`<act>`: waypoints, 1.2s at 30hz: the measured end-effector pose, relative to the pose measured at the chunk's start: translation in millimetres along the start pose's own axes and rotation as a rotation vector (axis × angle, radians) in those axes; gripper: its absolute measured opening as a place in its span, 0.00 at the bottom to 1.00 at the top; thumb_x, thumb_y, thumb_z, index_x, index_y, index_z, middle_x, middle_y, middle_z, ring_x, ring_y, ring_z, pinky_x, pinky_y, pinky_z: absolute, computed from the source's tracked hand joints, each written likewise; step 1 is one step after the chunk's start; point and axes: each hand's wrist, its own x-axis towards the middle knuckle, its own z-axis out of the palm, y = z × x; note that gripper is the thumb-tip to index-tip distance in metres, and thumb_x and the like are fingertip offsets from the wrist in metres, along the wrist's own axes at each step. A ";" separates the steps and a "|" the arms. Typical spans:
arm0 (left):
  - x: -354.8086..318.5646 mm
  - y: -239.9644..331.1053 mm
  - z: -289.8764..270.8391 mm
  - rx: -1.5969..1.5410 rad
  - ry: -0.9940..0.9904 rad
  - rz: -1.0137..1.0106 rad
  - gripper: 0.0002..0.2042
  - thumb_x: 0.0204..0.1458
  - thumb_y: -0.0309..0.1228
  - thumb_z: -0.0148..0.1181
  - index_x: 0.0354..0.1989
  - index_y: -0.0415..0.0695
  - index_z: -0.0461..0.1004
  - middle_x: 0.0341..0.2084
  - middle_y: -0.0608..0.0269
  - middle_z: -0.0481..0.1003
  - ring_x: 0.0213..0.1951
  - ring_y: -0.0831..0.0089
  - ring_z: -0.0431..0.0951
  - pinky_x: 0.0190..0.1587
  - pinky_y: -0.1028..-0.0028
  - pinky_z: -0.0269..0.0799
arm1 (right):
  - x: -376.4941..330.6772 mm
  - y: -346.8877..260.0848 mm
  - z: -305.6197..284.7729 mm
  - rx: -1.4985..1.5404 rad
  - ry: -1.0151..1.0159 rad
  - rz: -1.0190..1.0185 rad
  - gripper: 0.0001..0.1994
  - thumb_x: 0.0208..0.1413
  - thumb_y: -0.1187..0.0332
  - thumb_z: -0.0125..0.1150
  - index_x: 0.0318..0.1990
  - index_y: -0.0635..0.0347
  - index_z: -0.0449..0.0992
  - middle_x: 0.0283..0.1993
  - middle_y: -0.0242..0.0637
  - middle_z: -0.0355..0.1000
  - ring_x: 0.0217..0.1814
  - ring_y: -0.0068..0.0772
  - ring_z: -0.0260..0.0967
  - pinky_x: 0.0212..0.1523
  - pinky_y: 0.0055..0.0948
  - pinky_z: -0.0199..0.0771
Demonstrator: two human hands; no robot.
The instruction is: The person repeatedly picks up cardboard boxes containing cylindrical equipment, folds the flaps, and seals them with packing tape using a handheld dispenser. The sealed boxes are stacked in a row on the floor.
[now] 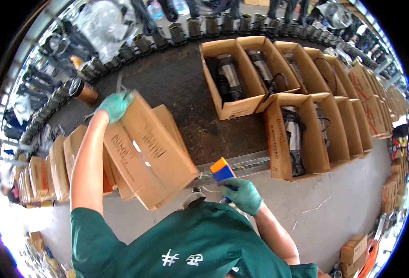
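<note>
A closed brown carton (151, 150) stands tilted at the near edge of the bench, left of the middle. My left hand (115, 106), in a green glove, is closed over its far upper corner. In front of my body my right hand (244, 197), also gloved, grips a blue-and-orange hand tool (223, 171) by its handle. The tool's orange end points toward the bench, right of the carton and apart from it. Another carton (167, 121) shows partly behind the held one.
Open cartons (241, 111) holding silver cylinders with black cables stand in two rows on the right. Closed cartons (56, 160) line up at the left. A brown cup-shaped container (85, 91) is on the dark bench (176, 74). Several metal cylinders (176, 33) line its far edge.
</note>
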 end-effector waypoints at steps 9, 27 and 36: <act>42.9 96.5 49.6 0.033 0.508 0.278 0.35 0.60 0.54 0.63 0.71 0.48 0.67 0.73 0.49 0.63 0.75 0.49 0.60 0.76 0.54 0.58 | -74.5 62.2 -71.3 0.247 0.412 -0.025 0.12 0.66 0.71 0.65 0.54 0.64 0.83 0.38 0.34 0.81 0.34 0.24 0.76 0.37 0.27 0.79; 72.9 277.0 131.0 0.299 0.161 0.871 0.19 0.65 0.45 0.57 0.34 0.41 0.80 0.32 0.51 0.81 0.38 0.53 0.78 0.47 0.56 0.75 | -106.7 93.6 -40.3 0.289 0.428 -0.302 0.33 0.62 0.73 0.70 0.73 0.59 0.65 0.59 0.41 0.76 0.46 0.22 0.75 0.46 0.29 0.81; -91.1 305.8 177.4 -0.160 -0.082 0.724 0.10 0.60 0.35 0.62 0.38 0.41 0.82 0.35 0.47 0.82 0.41 0.47 0.81 0.46 0.54 0.78 | -36.3 79.2 -49.7 0.316 0.337 -0.602 0.47 0.56 0.72 0.74 0.80 0.57 0.52 0.68 0.47 0.70 0.57 0.35 0.76 0.54 0.35 0.82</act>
